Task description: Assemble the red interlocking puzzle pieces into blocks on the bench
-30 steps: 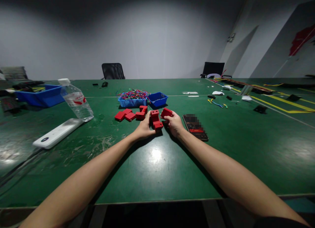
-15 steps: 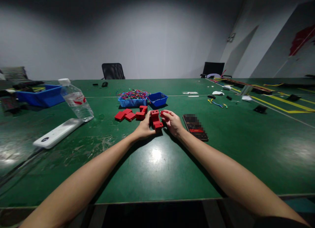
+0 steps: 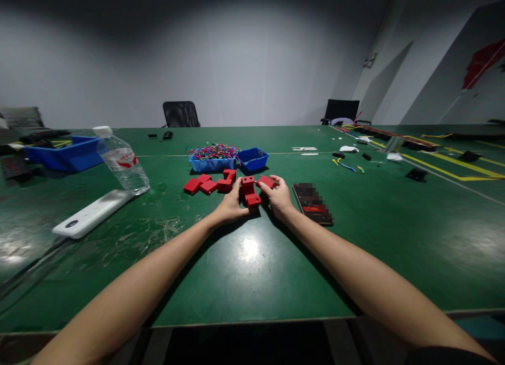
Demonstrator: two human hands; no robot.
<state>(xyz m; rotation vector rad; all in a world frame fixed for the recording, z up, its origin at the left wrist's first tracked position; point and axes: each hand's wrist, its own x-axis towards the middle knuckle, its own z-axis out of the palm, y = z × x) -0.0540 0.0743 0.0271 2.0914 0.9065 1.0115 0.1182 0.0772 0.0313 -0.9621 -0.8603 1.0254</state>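
Steadying the red block stack (image 3: 250, 191) with left hand (image 3: 231, 204) closed against it, right hand (image 3: 279, 196) pinching 1 flat red piece (image 3: 266, 181), best lowered squarely.

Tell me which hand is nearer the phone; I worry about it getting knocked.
The right hand is nearer: it sits just left of the phone, holding a red block. The left hand is farther left, beyond the red stack.
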